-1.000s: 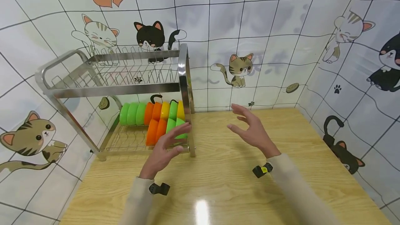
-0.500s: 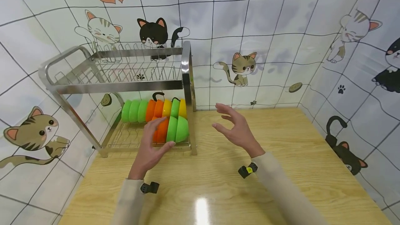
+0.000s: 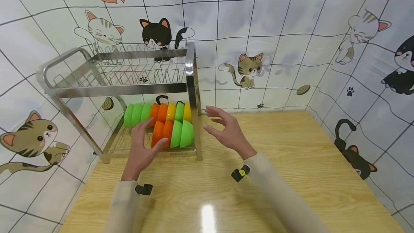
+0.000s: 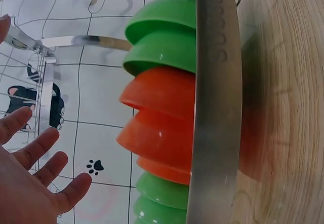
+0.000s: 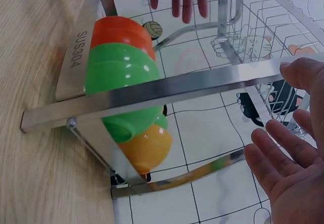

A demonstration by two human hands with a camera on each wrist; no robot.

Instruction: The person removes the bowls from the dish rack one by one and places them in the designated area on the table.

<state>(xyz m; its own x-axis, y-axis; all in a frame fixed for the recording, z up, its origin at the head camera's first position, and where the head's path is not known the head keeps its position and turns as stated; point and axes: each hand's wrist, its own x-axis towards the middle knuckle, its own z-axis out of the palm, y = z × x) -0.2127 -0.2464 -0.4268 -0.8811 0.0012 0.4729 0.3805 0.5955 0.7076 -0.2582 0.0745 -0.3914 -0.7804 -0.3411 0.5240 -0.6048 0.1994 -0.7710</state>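
Both hands are hovering spread and empty, the left hand [image 3: 141, 147] beside the orange bowls [image 3: 162, 132] on the rack's [image 3: 121, 90] lower shelf, the right hand [image 3: 226, 131] outside its right end; no bowl lifted yet.

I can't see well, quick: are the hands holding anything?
Left hand: open, fingers spread, holding nothing, in front of the orange plastic bowls.
Right hand: open, holding nothing.

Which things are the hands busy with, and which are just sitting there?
Busy with:
- left hand, open, at the front-row orange bowls
- right hand, open, beside the rack's end post
- front green bowls

Just sitting there:
- back row of bowls
- wooden table
- cat wall tiles
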